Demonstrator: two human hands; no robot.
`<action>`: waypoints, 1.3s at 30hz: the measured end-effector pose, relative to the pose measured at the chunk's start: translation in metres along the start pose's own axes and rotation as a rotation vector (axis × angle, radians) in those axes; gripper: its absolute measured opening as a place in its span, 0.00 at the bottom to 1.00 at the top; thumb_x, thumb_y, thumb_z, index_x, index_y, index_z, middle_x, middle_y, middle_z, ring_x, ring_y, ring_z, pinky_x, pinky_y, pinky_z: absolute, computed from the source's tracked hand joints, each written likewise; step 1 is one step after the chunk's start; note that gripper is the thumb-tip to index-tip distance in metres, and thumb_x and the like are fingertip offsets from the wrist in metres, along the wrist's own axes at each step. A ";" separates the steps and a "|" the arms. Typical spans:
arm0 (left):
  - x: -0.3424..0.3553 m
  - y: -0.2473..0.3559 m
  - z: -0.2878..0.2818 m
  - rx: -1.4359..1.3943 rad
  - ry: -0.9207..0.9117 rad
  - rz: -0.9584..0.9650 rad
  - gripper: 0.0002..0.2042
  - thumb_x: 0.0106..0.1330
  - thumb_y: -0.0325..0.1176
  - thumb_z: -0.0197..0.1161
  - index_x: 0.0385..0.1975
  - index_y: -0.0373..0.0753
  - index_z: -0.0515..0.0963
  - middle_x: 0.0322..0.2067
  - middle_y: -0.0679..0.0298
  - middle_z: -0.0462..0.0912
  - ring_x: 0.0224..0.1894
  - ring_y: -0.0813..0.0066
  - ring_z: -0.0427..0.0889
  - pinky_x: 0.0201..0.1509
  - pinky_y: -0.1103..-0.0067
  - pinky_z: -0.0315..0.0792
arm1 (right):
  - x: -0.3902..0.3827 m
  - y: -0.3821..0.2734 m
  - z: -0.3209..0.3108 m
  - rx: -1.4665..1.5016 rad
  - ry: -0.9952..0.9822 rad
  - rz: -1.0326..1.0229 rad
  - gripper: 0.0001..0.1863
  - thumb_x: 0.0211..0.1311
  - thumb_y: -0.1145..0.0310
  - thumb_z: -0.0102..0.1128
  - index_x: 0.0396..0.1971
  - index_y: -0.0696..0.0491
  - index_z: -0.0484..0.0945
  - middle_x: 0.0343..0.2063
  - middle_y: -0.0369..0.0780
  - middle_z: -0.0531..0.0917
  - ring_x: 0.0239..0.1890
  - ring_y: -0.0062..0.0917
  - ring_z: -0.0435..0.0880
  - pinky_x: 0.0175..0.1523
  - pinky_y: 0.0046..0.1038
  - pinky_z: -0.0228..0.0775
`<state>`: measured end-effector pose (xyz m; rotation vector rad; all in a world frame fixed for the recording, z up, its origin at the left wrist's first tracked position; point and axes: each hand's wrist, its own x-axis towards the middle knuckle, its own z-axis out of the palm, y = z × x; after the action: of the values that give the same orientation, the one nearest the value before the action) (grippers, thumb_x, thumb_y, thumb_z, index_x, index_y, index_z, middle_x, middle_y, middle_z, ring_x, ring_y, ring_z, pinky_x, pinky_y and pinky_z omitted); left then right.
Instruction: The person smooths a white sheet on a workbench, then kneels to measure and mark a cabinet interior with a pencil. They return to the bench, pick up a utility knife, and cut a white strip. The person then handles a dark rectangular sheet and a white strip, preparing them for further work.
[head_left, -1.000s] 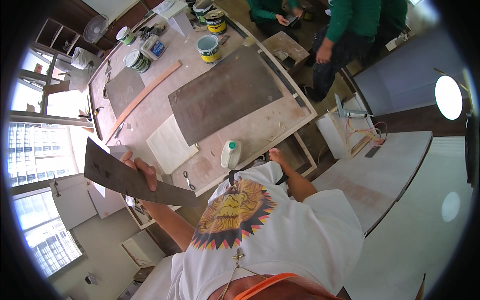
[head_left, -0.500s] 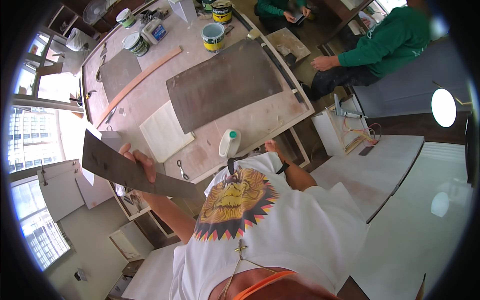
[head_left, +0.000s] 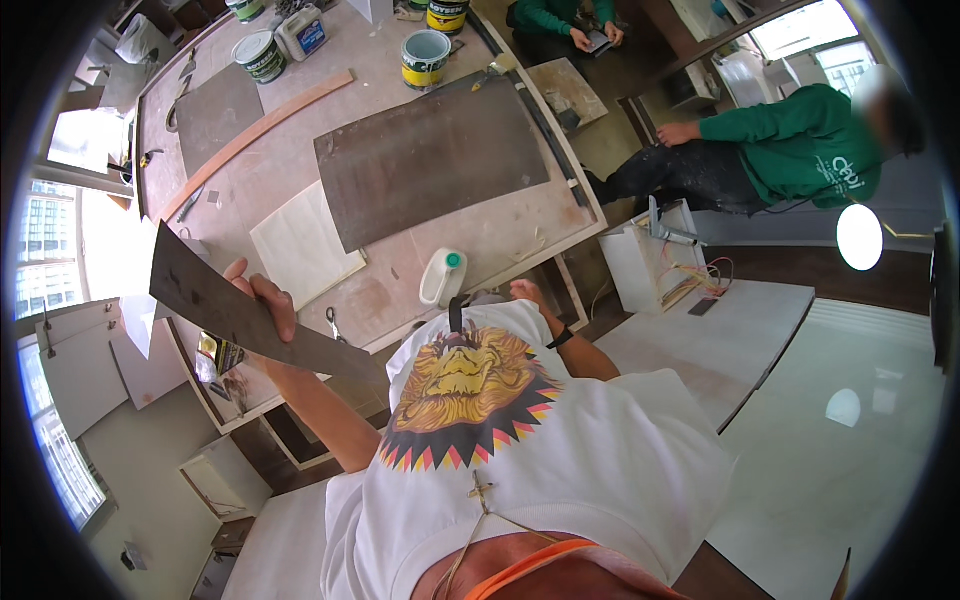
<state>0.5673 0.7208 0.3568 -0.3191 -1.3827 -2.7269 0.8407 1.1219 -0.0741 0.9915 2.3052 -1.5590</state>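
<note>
My left hand grips a long dark brown strip, its fingers hooked over the upper edge. The strip is held tilted above the table's near left corner. Beside the front of my white shirt is my right hand, small and partly turned away; its finger shape is unclear. A white jug with a green cap stands at the table edge near it. On the table lie a large dark brown sheet, a pale sheet partly under it, and a pair of scissors.
A curved reddish-brown strip and a smaller grey-brown sheet lie farther left. Paint cans stand at the back. Right of the table are a person in a green top and a white box with wires beside it. Another person holds a phone-like object.
My view has shifted, so the table and its things sit farther left. My left hand still holds the dark strip. The green-topped person at right appears more upright and farther right.
</note>
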 end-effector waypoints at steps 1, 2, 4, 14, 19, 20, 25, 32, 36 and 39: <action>0.002 0.000 -0.005 -0.010 -0.031 0.012 0.18 0.79 0.38 0.53 0.59 0.32 0.69 0.20 0.56 0.78 0.05 0.82 0.59 0.08 0.86 0.50 | -0.001 -0.005 -0.001 0.016 -0.010 -0.042 0.16 0.61 0.64 0.65 0.45 0.58 0.81 0.35 0.43 0.87 0.35 0.25 0.85 0.40 0.29 0.79; 0.004 0.000 -0.008 -0.013 -0.032 0.009 0.18 0.79 0.38 0.53 0.59 0.32 0.69 0.20 0.56 0.78 0.05 0.82 0.59 0.08 0.86 0.50 | -0.002 -0.010 0.000 0.029 -0.014 -0.071 0.16 0.61 0.64 0.65 0.45 0.58 0.81 0.35 0.43 0.87 0.35 0.25 0.85 0.40 0.29 0.79; 0.007 0.000 -0.014 -0.016 -0.032 0.004 0.18 0.79 0.38 0.53 0.59 0.32 0.69 0.20 0.56 0.78 0.05 0.83 0.59 0.09 0.86 0.50 | -0.003 -0.018 0.004 0.033 -0.013 -0.108 0.16 0.61 0.64 0.65 0.44 0.58 0.81 0.35 0.43 0.87 0.35 0.26 0.86 0.41 0.29 0.79; 0.021 0.003 -0.031 0.031 0.027 -0.006 0.18 0.79 0.38 0.51 0.59 0.31 0.68 0.20 0.56 0.78 0.05 0.82 0.60 0.09 0.85 0.50 | 0.018 -0.028 0.029 0.075 0.008 -0.102 0.18 0.61 0.64 0.63 0.47 0.59 0.81 0.36 0.42 0.86 0.36 0.25 0.85 0.40 0.30 0.79; 0.030 -0.004 -0.052 -0.071 0.017 -0.050 0.18 0.80 0.39 0.50 0.58 0.31 0.69 0.20 0.57 0.78 0.06 0.83 0.60 0.10 0.86 0.50 | 0.022 -0.040 0.025 0.032 -0.010 -0.089 0.18 0.61 0.64 0.63 0.48 0.59 0.81 0.36 0.42 0.86 0.35 0.25 0.85 0.40 0.30 0.79; 0.031 -0.005 -0.051 -0.026 0.023 -0.046 0.17 0.80 0.38 0.50 0.58 0.31 0.70 0.20 0.58 0.78 0.07 0.83 0.60 0.10 0.86 0.50 | 0.020 -0.042 0.024 0.022 -0.017 -0.081 0.18 0.61 0.64 0.63 0.48 0.59 0.81 0.36 0.42 0.86 0.35 0.25 0.85 0.40 0.30 0.79; 0.031 -0.013 -0.039 0.167 0.031 -0.071 0.15 0.81 0.37 0.47 0.56 0.33 0.73 0.22 0.61 0.79 0.10 0.90 0.60 0.13 0.89 0.50 | 0.020 -0.047 0.024 -0.027 -0.061 -0.060 0.18 0.61 0.64 0.63 0.48 0.59 0.80 0.36 0.42 0.86 0.35 0.25 0.85 0.40 0.29 0.79; 0.019 -0.024 -0.044 0.250 0.027 -0.192 0.15 0.82 0.38 0.44 0.55 0.36 0.73 0.22 0.63 0.79 0.11 0.92 0.58 0.14 0.89 0.50 | 0.020 -0.056 0.017 -0.068 -0.062 -0.025 0.19 0.61 0.64 0.62 0.48 0.59 0.80 0.36 0.42 0.86 0.35 0.25 0.85 0.40 0.29 0.79; 0.019 -0.026 -0.055 0.257 0.050 -0.177 0.15 0.82 0.38 0.44 0.55 0.36 0.73 0.23 0.63 0.79 0.11 0.92 0.58 0.14 0.89 0.49 | 0.018 -0.059 0.015 -0.086 -0.061 0.004 0.19 0.61 0.64 0.62 0.48 0.59 0.80 0.36 0.42 0.86 0.35 0.25 0.85 0.40 0.29 0.79; 0.021 -0.022 -0.058 0.269 0.051 -0.149 0.15 0.82 0.38 0.45 0.55 0.36 0.73 0.23 0.63 0.79 0.11 0.92 0.58 0.14 0.89 0.49 | 0.019 -0.062 0.016 -0.091 -0.065 0.023 0.19 0.61 0.64 0.62 0.48 0.59 0.80 0.36 0.42 0.85 0.35 0.25 0.85 0.40 0.29 0.79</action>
<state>0.5341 0.6877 0.3105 -0.1332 -1.7977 -2.5909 0.7852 1.1017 -0.0437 0.9277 2.2900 -1.4417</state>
